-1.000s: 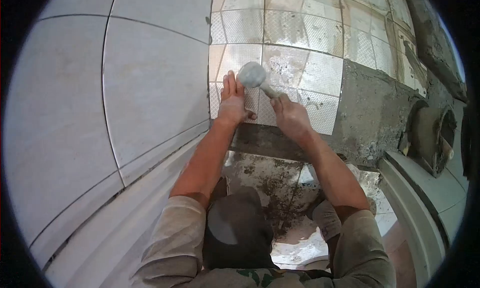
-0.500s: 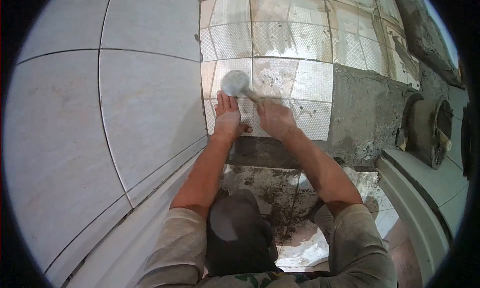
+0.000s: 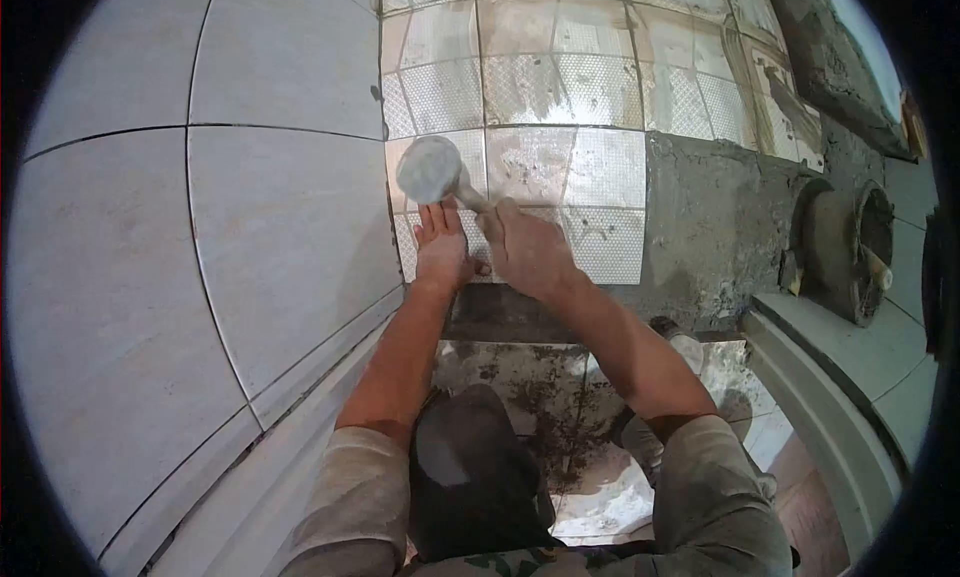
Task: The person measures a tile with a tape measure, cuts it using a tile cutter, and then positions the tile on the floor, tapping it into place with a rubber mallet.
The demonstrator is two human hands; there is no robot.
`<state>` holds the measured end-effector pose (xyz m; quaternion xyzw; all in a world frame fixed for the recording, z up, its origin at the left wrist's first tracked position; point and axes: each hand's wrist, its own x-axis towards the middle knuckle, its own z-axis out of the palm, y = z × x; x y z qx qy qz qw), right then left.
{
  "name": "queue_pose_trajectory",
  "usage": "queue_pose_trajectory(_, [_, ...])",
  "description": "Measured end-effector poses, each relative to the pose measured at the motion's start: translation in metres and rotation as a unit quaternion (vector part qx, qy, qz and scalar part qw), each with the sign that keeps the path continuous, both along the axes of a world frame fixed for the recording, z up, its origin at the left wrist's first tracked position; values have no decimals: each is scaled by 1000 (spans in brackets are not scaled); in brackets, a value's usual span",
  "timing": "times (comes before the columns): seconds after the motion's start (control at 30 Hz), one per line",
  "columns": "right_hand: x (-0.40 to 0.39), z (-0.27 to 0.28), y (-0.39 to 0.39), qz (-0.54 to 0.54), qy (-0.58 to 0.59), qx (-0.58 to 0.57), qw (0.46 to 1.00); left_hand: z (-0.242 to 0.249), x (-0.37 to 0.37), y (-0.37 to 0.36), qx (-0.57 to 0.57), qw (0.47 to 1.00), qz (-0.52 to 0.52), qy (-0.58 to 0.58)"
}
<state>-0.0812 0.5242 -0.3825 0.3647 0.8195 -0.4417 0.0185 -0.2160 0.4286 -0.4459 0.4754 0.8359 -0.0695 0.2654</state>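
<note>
A mallet with a pale grey, round head [image 3: 428, 170] is in my right hand [image 3: 530, 252], whose fingers are wrapped round its short handle. The head hangs over the left part of a patterned floor tile [image 3: 606, 249], just beyond the fingertips of my left hand [image 3: 440, 249]. That left hand lies palm down near the tile's front left corner, its fingers stretched forward and its thumb out to the side. Small patterned panels and a few smudges mark the tile.
Large light tiles cover the wall [image 3: 285, 237] close on my left. Patterned tiles with cement smears [image 3: 560, 87] continue ahead. Rough grey mortar [image 3: 715, 227] borders the tile on the right. A dirty bucket [image 3: 835, 252] lies on its side farther right, near a pale door frame [image 3: 800, 377].
The mallet head has shifted left over the tile, with my right hand following. My left hand stays flat in the same place on the tile. The whole view has shifted slightly.
</note>
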Motion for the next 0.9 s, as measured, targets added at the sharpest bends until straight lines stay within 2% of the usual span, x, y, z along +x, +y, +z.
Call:
queue_pose_trajectory(0.07, [8,0,-6,-30,46,-16,998,-2,-2,2,-132,991,-11,-34])
queue_pose_trajectory(0.13, [8,-41,-4,-14,22,21,999,12,4,6,-92,995,-5,-27])
queue_pose_trajectory(0.2, [3,-39,5,-1,0,60,998,18,7,9,-48,999,-2,-20])
queue_pose_trajectory(0.27, [-2,-28,6,-24,-17,-19,999,18,7,4,-16,1000,-3,-24])
queue_pose_trajectory(0.37, [6,-3,-4,-25,24,-17,999,3,1,1,-65,998,-17,-18])
queue_pose_trajectory(0.43, [7,-36,-2,-9,1,-11,1000,15,4,6,-55,998,-10,-26])
queue_pose_trajectory(0.5, [2,-37,5,7,-17,1,1000,21,6,10,-39,999,-4,-31])
queue_pose_trajectory(0.57, [-5,-35,6,-63,-29,-31,997,17,6,5,-22,1000,2,-19])
queue_pose_trajectory(0.67, [2,-9,-3,-58,9,-40,997,5,4,0,-8,1000,-1,-6])
queue_pose_trajectory(0.73, [6,-24,0,-39,-9,-52,998,12,7,2,-30,999,0,-16])
queue_pose_trajectory(0.9, [-2,-11,5,-22,-57,-22,998,14,8,-2,-41,999,-2,-24])
